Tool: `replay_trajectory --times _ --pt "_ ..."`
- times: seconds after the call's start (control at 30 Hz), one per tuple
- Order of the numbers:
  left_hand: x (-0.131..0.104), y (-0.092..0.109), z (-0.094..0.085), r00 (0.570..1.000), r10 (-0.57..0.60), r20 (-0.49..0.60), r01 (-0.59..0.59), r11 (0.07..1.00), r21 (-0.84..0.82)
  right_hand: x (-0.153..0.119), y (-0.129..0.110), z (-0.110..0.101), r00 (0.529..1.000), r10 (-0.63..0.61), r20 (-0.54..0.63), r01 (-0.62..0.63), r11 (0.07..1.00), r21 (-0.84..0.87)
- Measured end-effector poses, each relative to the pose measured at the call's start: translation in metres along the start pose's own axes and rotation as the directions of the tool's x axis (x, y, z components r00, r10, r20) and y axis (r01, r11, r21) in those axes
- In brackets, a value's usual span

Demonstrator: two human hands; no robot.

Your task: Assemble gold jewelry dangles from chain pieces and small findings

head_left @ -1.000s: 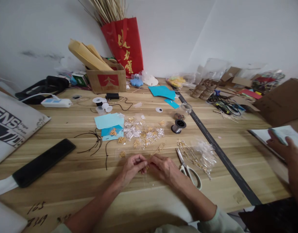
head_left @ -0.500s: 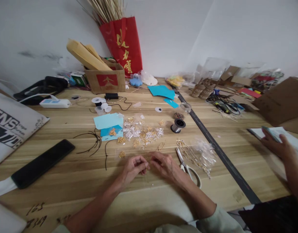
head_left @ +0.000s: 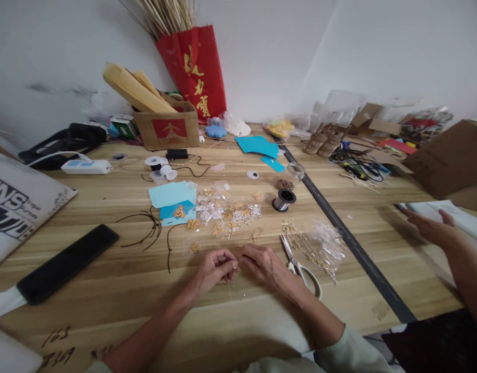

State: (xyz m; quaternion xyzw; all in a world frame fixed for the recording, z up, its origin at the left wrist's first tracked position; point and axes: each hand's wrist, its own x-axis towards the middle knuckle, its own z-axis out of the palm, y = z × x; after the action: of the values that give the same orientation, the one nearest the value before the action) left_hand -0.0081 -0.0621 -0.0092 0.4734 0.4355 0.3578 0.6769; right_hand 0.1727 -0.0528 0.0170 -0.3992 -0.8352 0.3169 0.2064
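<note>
A tiny gold-coloured piece (head_left: 236, 268) was held at the near centre of the scene, pinched in the left hand (head_left: 217, 269) and mostly covered; its exact shape and tilt could not be made out.

Gold characters 健力寶 run down the red bag (head_left: 197, 75); "ENS" on the white bag (head_left: 32, 210); handwritten "165" over "8369" on the brown surface (head_left: 81, 329), lower left; red emblem on the cardboard box (head_left: 166, 129).

gap: black slab (head_left: 69, 264) to left forearm (head_left: 158, 318) | ahead of hands (head_left: 215, 268): clear packets (head_left: 213, 214) | right: scissors (head_left: 297, 263)
</note>
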Motion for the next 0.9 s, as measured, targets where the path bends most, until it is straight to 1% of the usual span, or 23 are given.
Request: replay_trajectory --times 0.17,0.3,0.47,0.63,0.7,0.9 --pt "-0.001 0.001 0.0 1.0 0.006 0.003 -0.006 1.0 0.016 -0.001 -0.002 -0.001 1.0 0.001 0.031 -0.002 1.0 0.028" --pt "-0.001 0.0 -0.001 1.0 0.003 0.014 -0.003 1.0 0.023 -0.001 -0.002 -0.002 1.0 -0.001 0.027 0.0 0.999 0.04" --pt "-0.001 0.001 -0.002 1.0 0.014 0.017 -0.014 1.0 0.02 -0.001 -0.003 -0.003 0.999 -0.001 0.041 0.0 1.0 0.013" --pt "-0.001 0.001 -0.002 0.999 0.033 0.006 -0.033 0.999 0.019 -0.002 -0.006 -0.009 0.999 -0.002 0.044 -0.002 0.995 0.104" --pt "-0.001 0.001 -0.002 0.999 0.039 -0.002 -0.039 0.999 0.016 -0.003 -0.004 -0.01 0.999 -0.005 0.04 0.001 0.993 0.118" --pt "0.0 0.001 -0.002 0.998 0.055 -0.028 -0.055 0.998 -0.008 -0.003 0.005 -0.013 0.999 -0.001 0.053 -0.003 0.997 0.077"
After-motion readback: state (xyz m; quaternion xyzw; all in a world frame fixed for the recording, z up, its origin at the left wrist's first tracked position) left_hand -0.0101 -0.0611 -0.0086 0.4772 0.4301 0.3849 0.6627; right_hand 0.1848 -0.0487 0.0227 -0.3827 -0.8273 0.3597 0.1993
